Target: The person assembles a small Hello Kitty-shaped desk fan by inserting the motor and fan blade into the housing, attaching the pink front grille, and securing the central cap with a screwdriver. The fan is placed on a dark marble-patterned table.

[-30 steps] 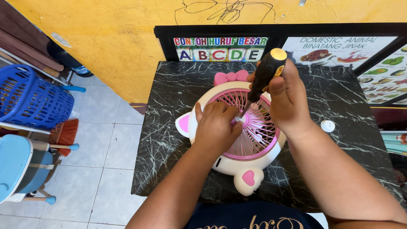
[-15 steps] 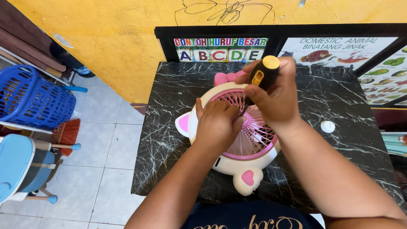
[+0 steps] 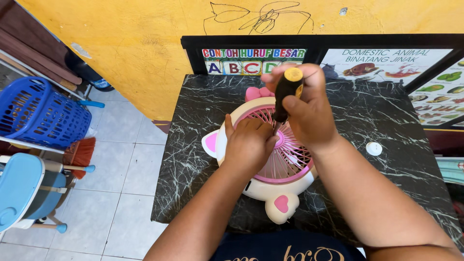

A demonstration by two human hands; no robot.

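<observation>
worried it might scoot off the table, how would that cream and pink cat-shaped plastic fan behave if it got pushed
The cream and pink cat-shaped plastic fan looks hollow, so probably light and apt to slide on the glossy black marble-patterned table. Lying flat, it seems unlikely to tip. Its thin pink grille ribs may flex or crack under pressure; the left hand presses on it.

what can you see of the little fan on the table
The fan is a small round one of cream plastic with a pink slatted grille, a pink bow on its far edge, a pink-lined ear at the left and a pink heart foot toward the person. It lies grille up on the black marble table. The left hand presses on the grille; the right hand holds a screwdriver down at its centre.
</observation>
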